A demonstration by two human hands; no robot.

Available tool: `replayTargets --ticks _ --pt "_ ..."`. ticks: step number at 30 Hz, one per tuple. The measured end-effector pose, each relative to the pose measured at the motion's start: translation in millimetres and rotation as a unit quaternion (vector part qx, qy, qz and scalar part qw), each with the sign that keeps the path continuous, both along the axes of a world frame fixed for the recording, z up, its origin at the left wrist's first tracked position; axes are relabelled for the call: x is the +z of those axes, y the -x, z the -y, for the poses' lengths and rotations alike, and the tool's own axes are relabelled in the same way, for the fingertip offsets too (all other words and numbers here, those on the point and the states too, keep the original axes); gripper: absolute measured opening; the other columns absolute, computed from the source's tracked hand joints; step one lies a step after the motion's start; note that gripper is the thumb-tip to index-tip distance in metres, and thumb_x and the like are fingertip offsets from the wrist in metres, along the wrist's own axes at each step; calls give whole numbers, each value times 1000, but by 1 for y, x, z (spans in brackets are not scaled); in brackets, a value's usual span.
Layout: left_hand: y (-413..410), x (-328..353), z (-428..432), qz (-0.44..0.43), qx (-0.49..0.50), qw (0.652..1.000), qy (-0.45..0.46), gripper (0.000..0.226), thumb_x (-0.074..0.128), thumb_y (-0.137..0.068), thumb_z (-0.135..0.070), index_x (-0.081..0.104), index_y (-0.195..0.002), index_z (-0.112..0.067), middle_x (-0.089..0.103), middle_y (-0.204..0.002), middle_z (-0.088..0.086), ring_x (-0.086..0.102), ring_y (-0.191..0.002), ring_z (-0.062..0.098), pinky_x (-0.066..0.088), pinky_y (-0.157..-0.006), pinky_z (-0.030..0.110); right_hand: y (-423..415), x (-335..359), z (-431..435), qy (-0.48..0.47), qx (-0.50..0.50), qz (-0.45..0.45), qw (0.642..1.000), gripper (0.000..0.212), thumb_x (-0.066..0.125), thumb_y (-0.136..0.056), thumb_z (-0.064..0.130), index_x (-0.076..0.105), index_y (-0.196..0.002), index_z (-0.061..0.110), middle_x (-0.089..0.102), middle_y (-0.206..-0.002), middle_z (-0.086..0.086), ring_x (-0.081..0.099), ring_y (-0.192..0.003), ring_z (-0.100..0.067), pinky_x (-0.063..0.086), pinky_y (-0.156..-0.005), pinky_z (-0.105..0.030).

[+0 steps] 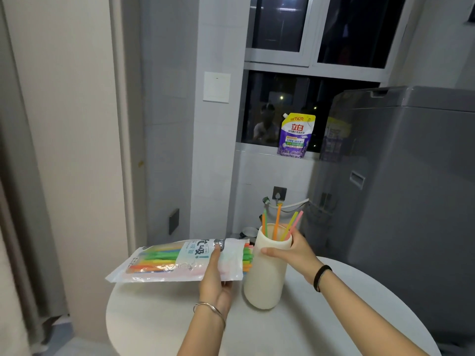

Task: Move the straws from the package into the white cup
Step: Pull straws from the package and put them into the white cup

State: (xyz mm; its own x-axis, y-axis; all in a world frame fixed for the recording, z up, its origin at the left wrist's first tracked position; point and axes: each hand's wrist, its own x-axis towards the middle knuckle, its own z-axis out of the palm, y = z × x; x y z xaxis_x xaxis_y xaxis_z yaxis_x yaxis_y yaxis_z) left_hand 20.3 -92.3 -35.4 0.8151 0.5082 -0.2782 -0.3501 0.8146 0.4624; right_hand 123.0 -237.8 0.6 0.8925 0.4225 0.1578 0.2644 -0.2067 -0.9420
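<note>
Grey washing machine (401, 176) beside dark window (316, 34), white-tiled wall (218, 163).

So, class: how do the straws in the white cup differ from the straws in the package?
The cup straws stand nearly upright, spread apart, in the white cup; the package straws lie sideways, bunched in the package. The cup straws are few; the package straws are many. Both sets are brightly coloured.

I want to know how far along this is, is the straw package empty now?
No, many coloured straws fill the package in the left hand, and only a few stand in the white cup.
</note>
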Motion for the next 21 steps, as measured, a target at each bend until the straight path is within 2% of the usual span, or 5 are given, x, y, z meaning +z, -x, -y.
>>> replayTargets --ticks 2,6,14,18,21 --pt "6 -1 -1 -3 9 1000 -5 37 64 -90 -20 53 -125 -22 68 -101 1 64 -84 16 57 -69 34 6 -2 1 3 13 -6 1000 64 87 -60 18 57 -116 22 69 -108 4 65 -99 -10 53 -75 -20" --pt "14 -5 -3 -6 17 1000 5 38 63 -91 -20 53 -127 -21 67 -98 -1 64 -83 16 58 -48 24 13 -8 1 34 28 -5 999 72 87 -60 19 52 -122 21 67 -111 4 63 -99 -6 52 -76 -17" --pt "20 -6 -16 2 51 999 11 50 63 -91 -18 47 -138 -19 66 -110 3 64 -85 16 55 -43 25 17 -3 3 70 14 20 997 70 85 -62 35 45 -119 29 60 -115 11 57 -104 -1 45 -77 -12" --pt "22 -7 -17 -5 55 998 9 51 63 -91 -18 46 -140 -18 62 -121 7 64 -85 17 54 -42 24 17 6 -8 72 -47 34 996 86 82 -59 49 44 -131 21 54 -128 5 51 -119 -13 42 -101 -31" --pt "23 -7 -15 -8 47 999 4 48 63 -91 -18 48 -136 -19 66 -111 4 64 -83 17 53 -41 23 19 17 -19 130 -69 73 986 60 75 -66 54 60 -109 15 66 -108 0 61 -104 -18 49 -93 -37"
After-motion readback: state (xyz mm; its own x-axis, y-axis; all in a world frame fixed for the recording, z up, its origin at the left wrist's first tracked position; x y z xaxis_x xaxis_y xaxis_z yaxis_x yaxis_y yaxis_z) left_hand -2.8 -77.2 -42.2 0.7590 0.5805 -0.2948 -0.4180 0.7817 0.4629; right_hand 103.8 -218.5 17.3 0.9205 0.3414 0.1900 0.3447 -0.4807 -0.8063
